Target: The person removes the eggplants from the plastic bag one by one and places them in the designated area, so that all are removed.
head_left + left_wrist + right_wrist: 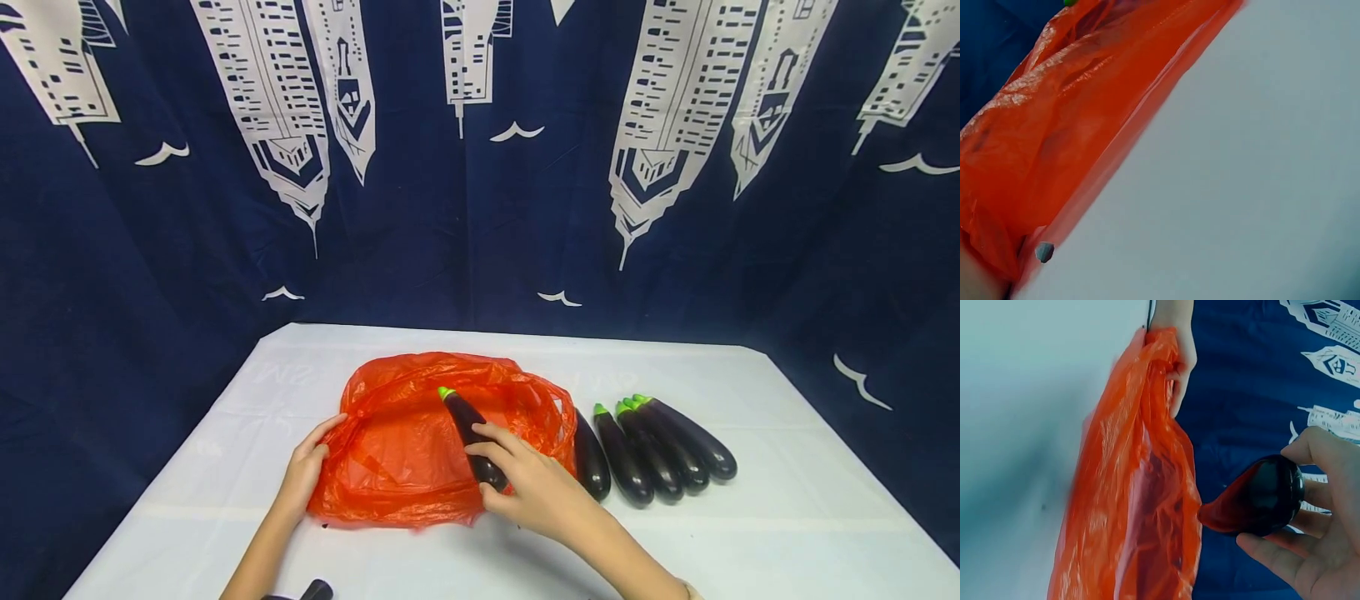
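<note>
A red plastic bag [405, 450] lies spread with its mouth facing up in the head view. My left hand [306, 467] grips its left rim; in the right wrist view that hand [1180, 359] pinches the crumpled edge. In my right hand [536, 483] is a dark eggplant [467, 421] with a green cap, held by its thick end over the bag's mouth. The right wrist view shows fingers and thumb around the eggplant's [1266, 494] round end, its narrow end toward the bag [1110, 487]. The left wrist view shows mostly the bag's side [1079, 125].
Several more eggplants [663, 450] lie in a row right of the bag, the nearest partly behind its edge. All rest on a white-covered table [787, 517]. Behind hangs a dark blue cloth [465, 233] with white building prints. A small black object [318, 590] shows at the bottom edge.
</note>
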Demonstrator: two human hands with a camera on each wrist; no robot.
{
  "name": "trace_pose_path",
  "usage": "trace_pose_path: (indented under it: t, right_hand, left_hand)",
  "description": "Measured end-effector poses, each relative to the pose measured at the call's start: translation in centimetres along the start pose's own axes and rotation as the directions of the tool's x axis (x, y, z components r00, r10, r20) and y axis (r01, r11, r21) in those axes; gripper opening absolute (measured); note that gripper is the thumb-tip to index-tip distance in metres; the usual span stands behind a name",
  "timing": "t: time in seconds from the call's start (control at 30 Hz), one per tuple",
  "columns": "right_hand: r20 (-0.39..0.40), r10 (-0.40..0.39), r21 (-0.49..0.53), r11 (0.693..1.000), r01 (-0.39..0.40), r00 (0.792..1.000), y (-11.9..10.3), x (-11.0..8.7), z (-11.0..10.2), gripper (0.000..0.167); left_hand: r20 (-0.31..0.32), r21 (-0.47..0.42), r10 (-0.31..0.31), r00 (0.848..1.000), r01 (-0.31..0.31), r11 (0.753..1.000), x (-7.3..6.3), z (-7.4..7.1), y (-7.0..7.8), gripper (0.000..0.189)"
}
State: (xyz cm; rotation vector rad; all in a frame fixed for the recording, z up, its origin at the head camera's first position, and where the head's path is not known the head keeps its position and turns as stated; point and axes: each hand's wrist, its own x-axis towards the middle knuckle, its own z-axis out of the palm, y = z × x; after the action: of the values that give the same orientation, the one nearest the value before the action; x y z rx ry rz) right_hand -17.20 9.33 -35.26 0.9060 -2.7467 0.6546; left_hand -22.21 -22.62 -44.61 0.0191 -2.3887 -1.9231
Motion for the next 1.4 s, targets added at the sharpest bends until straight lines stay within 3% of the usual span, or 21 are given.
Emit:
trace_pose_path:
  t: [0.23,0.7,1.4]
  right_hand:
    - [-0.112,-0.045,-0.036,0.998,0.041,0.993,1.5,-1.5,-0.9,0.039]
    - [-0.18,0.007,-0.123,0.992,-0.03,0.984,4.5,-3.6,-2.8,0.039]
    - [-0.321,0.009,-0.256,0.962,-0.095,0.947,9.7,-6.4,-5.5,0.036]
  left_hand:
    - [-0.004,0.037,-0.002,1.0,0.002,0.999,0.1,0.0,-0.1,0.05]
    - [0.002,0.058,-0.008,1.0,0.008,0.998,0.1,0.2,-0.3,0.048]
    - [0.006,0.051,-0.028,1.0,0.028,0.998,0.2,0.4,-0.3,0.048]
